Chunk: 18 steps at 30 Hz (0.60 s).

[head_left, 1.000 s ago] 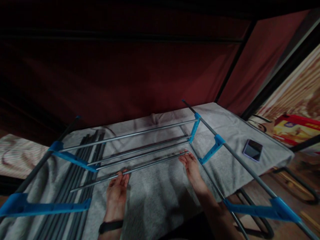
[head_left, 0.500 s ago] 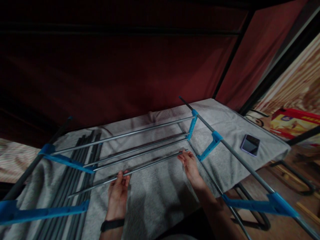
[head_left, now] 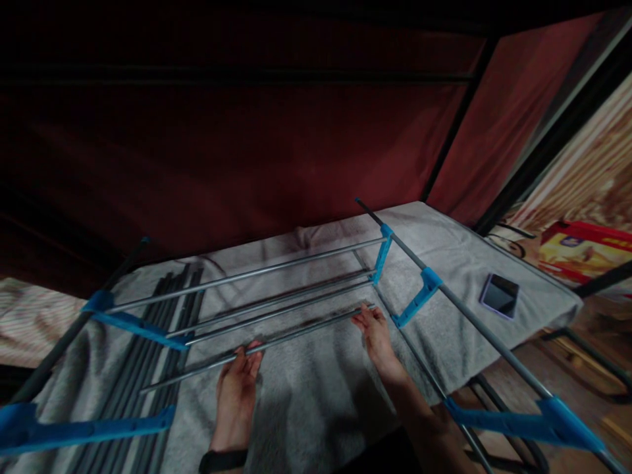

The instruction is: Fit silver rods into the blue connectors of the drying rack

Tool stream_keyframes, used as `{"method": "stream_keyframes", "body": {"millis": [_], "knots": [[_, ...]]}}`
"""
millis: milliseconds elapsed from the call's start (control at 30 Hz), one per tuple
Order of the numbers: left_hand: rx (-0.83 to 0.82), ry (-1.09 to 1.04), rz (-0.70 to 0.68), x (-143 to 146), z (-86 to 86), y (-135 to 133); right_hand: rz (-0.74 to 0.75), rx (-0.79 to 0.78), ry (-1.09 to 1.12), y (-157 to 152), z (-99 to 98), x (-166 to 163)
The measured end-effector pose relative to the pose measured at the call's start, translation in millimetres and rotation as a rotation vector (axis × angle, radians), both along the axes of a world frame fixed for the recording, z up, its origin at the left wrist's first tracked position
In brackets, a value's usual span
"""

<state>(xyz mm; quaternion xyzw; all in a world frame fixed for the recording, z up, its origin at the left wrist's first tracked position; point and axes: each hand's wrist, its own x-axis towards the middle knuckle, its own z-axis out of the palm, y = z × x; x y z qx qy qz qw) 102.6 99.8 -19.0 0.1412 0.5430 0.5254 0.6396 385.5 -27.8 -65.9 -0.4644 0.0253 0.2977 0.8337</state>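
Note:
A loose thin grey metal rod (head_left: 306, 331) slants across the front of a rack frame, held by both my hands. My left hand (head_left: 239, 382), with a dark band at the wrist, grips it left of its middle. Near its right end, my right hand (head_left: 374, 332) pinches it with thumb and fingers. The rod's left end lies over a bundle of grey tubes (head_left: 133, 368). Beyond it, several rods (head_left: 257, 268) span the frame between a left blue bracket (head_left: 133, 322) and a right blue bracket (head_left: 380, 253). Another blue bracket (head_left: 417, 299) sits just right of my right hand.
Grey cloth (head_left: 316, 395) covers the surface beneath the frame. A phone (head_left: 500, 295) lies at the right. Two more blue brackets, one at front left (head_left: 89, 428) and one at front right (head_left: 523, 421), flank me. Beyond the edge is a red and yellow box (head_left: 585, 247).
The view has shifted slightly, so everything sits a little lower. My left hand appears a little further right along the rod; both hands still hold it.

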Motion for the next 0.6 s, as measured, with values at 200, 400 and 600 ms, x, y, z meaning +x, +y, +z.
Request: {"method": "stream_keyframes", "body": {"millis": [200, 400, 600], "knots": [[0.005, -0.023, -0.02, 4, -1.7, -3, 0.06, 0.012, 0.014, -4, -13.7, 7], [-0.011, -0.022, -0.067, 16, -9.9, -13, 0.104, -0.031, -0.037, -9, -38.0, 2], [-0.028, -0.046, -0.023, 25, -19.3, -19, 0.144, -0.083, -0.059, -11, -40.8, -1]]}}
